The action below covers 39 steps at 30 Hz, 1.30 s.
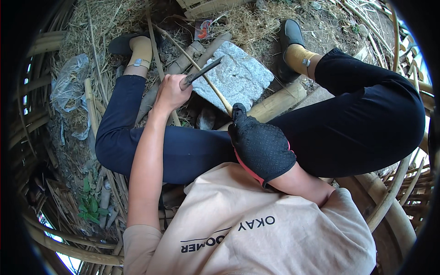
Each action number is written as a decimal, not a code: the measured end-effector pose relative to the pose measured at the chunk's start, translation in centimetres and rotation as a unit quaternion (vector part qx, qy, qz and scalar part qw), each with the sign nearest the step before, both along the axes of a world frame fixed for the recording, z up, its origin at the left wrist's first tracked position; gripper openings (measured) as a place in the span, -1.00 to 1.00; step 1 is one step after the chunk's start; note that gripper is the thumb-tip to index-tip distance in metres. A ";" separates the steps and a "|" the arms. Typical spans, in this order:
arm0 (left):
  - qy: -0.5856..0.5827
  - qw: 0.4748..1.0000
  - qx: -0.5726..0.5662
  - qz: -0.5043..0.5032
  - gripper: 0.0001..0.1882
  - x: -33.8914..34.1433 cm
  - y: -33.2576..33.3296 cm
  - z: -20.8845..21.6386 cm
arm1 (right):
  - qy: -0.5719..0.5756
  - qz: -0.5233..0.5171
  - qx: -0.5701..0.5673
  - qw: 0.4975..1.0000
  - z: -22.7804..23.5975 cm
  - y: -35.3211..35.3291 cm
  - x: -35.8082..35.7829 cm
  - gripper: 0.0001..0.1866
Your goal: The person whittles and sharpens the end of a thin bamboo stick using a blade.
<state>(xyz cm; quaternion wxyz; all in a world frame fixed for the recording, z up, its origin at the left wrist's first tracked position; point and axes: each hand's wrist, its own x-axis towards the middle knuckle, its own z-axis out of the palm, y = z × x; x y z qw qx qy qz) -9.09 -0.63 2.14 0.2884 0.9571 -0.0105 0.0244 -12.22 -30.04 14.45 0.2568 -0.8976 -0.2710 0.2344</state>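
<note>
My bare left hand (172, 95) is closed round the handle of a knife (206, 70). Its dark blade points up to the right and crosses over a thin bamboo strip (209, 82). The lower end of that strip is in my right hand (261, 144), which wears a black textured glove with pink edging and has its fingers wrapped round. From there the strip slants up and left, past the knife. Beneath both lies a pale grey stone block (243, 75) with a rough flat top. Whether the blade touches the strip I cannot tell.
Bamboo poles (279, 101) lie beside the block, between my outstretched legs. Dry straw (243, 27) covers the ground. At left is a crumpled clear plastic bag (71, 85). A small red and dark packet (203, 30) lies beyond the block. Bamboo slats (403, 215) surround me.
</note>
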 end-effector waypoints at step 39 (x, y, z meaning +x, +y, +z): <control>0.122 0.990 -0.010 0.067 -0.72 0.3 -0.4 1.1 | 0.053 -0.010 -0.017 0.998 0.3 0.1 0.5 -0.53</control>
